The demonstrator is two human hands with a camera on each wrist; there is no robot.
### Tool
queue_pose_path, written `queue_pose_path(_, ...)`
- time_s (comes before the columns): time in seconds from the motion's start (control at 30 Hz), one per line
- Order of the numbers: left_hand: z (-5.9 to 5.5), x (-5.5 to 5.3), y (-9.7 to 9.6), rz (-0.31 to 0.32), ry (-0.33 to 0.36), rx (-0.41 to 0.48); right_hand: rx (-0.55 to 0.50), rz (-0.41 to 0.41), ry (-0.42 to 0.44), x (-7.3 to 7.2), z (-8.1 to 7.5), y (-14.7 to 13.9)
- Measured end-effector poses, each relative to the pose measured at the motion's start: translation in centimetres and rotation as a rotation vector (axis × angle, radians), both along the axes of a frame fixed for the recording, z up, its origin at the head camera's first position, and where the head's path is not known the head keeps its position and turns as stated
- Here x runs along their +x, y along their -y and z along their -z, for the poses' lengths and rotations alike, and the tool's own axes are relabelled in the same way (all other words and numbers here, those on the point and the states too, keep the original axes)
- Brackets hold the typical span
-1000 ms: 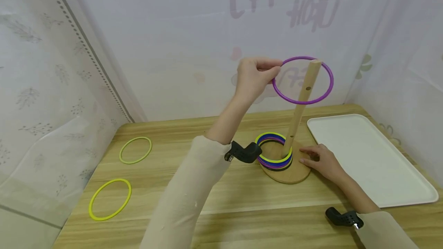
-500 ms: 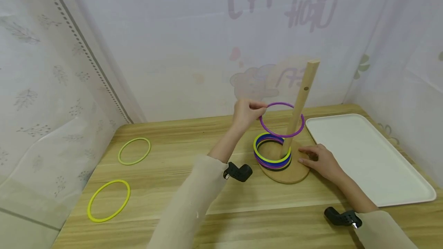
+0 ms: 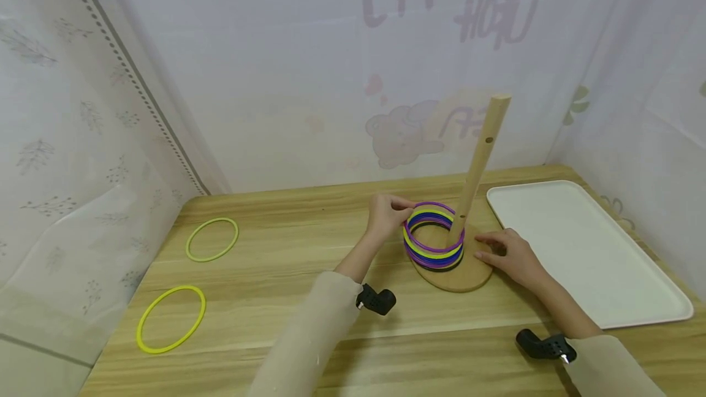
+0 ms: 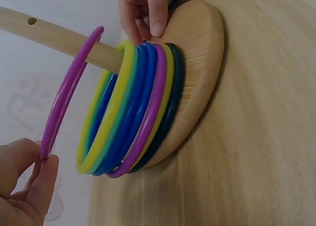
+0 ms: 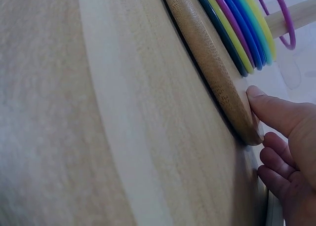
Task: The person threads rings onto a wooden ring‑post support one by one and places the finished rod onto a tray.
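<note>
My left hand (image 3: 383,218) pinches a thin purple ring (image 4: 63,93) by its near side, between thumb and fingers. The ring encircles the lower part of an upright wooden post (image 3: 481,161) and hangs tilted, just above a stack of rings. That stack (image 4: 133,112) runs from yellow-green at the top through teal, blue, purple and yellow to black at the bottom. It lies round the post on a round wooden base (image 3: 477,271), off to the left. My right hand (image 3: 515,260) holds the base's right edge, thumb (image 5: 266,103) on top and other fingers curled at the rim.
Two loose rings lie on the table's left side: a pale green ring (image 3: 189,244) farther back and a yellow ring (image 3: 140,323) nearer. A white tray (image 3: 601,262) lies right of the base, under my right forearm. A printed curtain (image 3: 309,78) hangs behind the table.
My left hand has lowered the purple ring from around the post's top down to just above the stack, moving slightly left. My right hand has stayed at the base.
</note>
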State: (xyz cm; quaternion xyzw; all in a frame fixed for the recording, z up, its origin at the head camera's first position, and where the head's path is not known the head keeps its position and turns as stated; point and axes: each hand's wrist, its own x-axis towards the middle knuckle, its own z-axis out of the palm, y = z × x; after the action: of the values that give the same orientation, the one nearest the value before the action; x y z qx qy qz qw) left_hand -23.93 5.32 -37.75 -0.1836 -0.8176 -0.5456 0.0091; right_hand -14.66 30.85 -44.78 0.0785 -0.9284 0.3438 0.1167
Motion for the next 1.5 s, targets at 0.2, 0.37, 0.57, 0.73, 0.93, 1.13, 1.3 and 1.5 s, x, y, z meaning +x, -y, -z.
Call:
queue_pose_path(0.2,0.5,0.2,-0.1,0.005,-0.073,-0.095,0.002,-0.003,-0.007,0.0,0.1,-0.1)
queue_pose_path(0.37,0.8,0.1,-0.2,0.004,-0.075,-0.124,0.001,-0.005,-0.013,-0.1,0.2,-0.1)
queue_pose_path(0.57,1.0,0.0,-0.1,0.008,-0.063,-0.144,0.005,-0.007,-0.026,-0.1,0.1,0.0)
queue_pose_path(0.73,1.1,-0.2,-0.1,0.008,-0.071,-0.17,0.0,-0.008,-0.022,-0.1,0.0,0.0)
queue_pose_path(0.93,0.8,-0.1,0.5,0.037,-0.026,-0.14,-0.003,-0.008,-0.019,-0.1,0.0,0.0)
queue_pose_path(1.13,-0.1,-0.5,3.5,0.129,-0.004,-0.151,-0.004,-0.016,-0.02,-0.1,0.1,0.1)
queue_pose_path(1.3,-1.8,-0.1,8.6,0.198,-0.014,-0.199,-0.003,-0.015,-0.036,-0.1,0.1,0.1)
queue_pose_path(1.5,-2.4,0.5,17.1,0.232,-0.046,-0.23,-0.002,-0.019,-0.047,0.0,0.1,0.0)
